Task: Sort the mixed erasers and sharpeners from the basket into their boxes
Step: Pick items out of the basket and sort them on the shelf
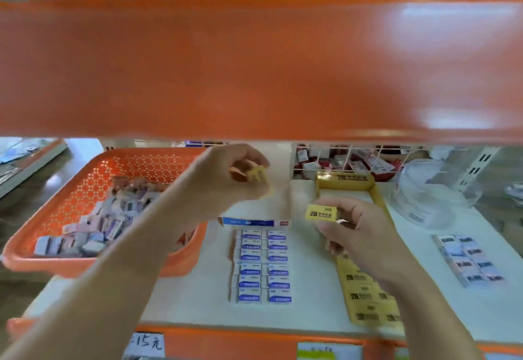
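A person's two bare hands work at a shop shelf, seen from above. The right hand [351, 229] pinches a yellow eraser [321, 213] marked 2B between thumb and fingertips. It holds the eraser just above the open far end of a yellow box [343, 180]; the box's near end, under the wrist, has rows of matching erasers.

The left hand [226, 178], raised beyond and to the left of the right, curls its fingers round a small yellow piece [256, 175]. Blur hides whether that piece is an eraser or a sharpener. Under the left forearm sits the orange basket [147, 161], with a heap of mixed pieces. Between the two wrists lie blue erasers [261, 263] in two neat rows.

The right hand's hold looks like a light fingertip pinch, so the eraser could slip and land skewed or outside its box. The left hand's piece hangs above the blue rows and could drop among them, mixing the sorts.
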Demonstrator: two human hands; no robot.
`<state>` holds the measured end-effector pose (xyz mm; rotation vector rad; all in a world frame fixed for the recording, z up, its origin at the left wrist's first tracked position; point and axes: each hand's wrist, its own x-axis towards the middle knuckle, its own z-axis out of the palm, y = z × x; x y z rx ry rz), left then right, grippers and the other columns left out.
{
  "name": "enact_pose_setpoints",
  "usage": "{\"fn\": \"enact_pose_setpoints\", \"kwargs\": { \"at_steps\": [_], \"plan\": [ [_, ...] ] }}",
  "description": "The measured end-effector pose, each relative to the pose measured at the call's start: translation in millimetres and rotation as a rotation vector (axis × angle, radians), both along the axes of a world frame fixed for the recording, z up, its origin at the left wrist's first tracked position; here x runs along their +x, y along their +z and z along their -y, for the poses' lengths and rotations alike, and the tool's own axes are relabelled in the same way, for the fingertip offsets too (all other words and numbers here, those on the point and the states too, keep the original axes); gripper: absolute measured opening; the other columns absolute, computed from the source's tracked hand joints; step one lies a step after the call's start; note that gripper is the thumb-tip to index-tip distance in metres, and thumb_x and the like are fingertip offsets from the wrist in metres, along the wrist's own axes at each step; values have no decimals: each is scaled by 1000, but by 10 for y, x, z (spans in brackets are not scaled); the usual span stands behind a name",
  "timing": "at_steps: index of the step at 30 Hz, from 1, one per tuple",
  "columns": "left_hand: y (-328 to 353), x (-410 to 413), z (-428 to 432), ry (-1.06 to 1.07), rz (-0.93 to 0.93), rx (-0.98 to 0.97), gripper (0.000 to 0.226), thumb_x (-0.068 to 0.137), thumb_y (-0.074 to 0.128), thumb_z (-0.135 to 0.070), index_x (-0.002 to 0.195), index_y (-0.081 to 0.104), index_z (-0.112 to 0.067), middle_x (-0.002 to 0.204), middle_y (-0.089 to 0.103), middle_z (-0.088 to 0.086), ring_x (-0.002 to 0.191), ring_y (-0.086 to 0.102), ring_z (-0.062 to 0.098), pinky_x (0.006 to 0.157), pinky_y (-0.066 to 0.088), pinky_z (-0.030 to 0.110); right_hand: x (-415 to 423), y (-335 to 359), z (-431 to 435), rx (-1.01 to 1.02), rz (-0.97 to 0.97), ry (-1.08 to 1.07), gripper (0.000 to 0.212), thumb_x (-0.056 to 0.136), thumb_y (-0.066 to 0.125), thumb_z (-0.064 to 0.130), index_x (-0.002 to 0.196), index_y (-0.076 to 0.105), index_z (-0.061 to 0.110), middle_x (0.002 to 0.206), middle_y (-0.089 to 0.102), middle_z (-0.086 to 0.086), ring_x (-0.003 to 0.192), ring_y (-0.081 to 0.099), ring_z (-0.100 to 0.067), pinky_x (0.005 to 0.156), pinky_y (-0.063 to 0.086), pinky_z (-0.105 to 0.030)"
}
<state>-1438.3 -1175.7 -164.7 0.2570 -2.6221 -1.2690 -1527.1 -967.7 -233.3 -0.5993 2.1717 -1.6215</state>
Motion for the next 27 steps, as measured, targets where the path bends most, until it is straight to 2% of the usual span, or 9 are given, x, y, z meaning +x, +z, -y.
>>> {"fn": "enact_pose_setpoints", "kwargs": {
  "at_steps": [4, 8, 11, 13, 16, 19, 21, 24, 27],
  "plan": [
    [-286, -223, -595, -110, 47, 114, 29, 67, 84, -22, 87, 62, -22, 75, 68, -4, 66, 65, 11, 61, 53, 28, -167, -50, -404, 16, 22, -4, 14, 89, 62, 6, 97, 59, 17, 60, 61, 5, 54, 53, -19, 56, 44, -38],
    [-709, -363, -1039, -120, 147, 178, 32, 65, 86, -27, 86, 62, -26, 78, 70, 1, 69, 67, 19, 67, 56, 44, -281, -131, -769, 159, -94, 3, 14, 80, 75, 18, 86, 64, 25, 68, 56, 1, 52, 51, -13, 53, 42, -32],
    [-923, -363, -1209, -80, 176, 225, 31, 69, 85, -22, 90, 62, -27, 80, 68, -1, 72, 67, 14, 70, 58, 37, -336, -189, -933, 238, -125, 9, 15, 75, 79, 19, 78, 69, 30, 63, 53, 8, 52, 49, -8, 53, 40, -30],
    [-1005, -347, -1290, -44, 184, 246, 31, 70, 83, -22, 92, 62, -30, 89, 69, 1, 80, 69, 14, 77, 58, 39, -380, -228, -1009, 302, -134, 39, 20, 75, 79, 20, 78, 70, 37, 62, 54, 10, 55, 51, -8, 56, 43, -31],
    [-1051, -315, -1368, 20, 212, 244, 30, 73, 81, -23, 95, 62, -33, 95, 67, -6, 88, 67, 5, 80, 58, 33, -430, -283, -1047, 369, -148, 79, 18, 74, 77, 19, 80, 70, 34, 70, 62, 7, 61, 58, -10, 63, 51, -37],
    [-1066, -278, -1444, 62, 206, 145, 29, 75, 80, -27, 98, 63, -30, 87, 65, -10, 76, 60, -11, 69, 50, 10, -458, -335, -1051, 417, -162, 109, 18, 75, 76, 19, 83, 65, 31, 75, 62, 7, 61, 57, -2, 63, 52, -28],
    [-1064, -232, -1489, 89, 202, 51, 31, 75, 80, -32, 102, 65, -29, 83, 60, -13, 72, 53, -16, 62, 41, 4, -473, -352, -1063, 419, -165, 124, 22, 76, 76, 21, 86, 61, 33, 78, 63, 9, 62, 57, 0, 61, 50, -20],
    [-1081, -195, -1513, 123, 212, -13, 33, 76, 78, -37, 105, 64, -32, 86, 58, -14, 74, 54, -7, 64, 40, 5, -495, -354, -1081, 414, -206, 143, 22, 77, 78, 23, 86, 61, 34, 79, 62, 8, 67, 57, 4, 59, 46, -13],
    [-1077, -174, -1530, 154, 234, -17, 28, 76, 77, -37, 98, 60, -36, 88, 58, -14, 77, 55, -2, 67, 42, 6, -519, -347, -1076, 433, -241, 166, 20, 76, 78, 29, 86, 62, 37, 81, 62, 10, 66, 56, 1, 57, 42, -11]
  ]
}}
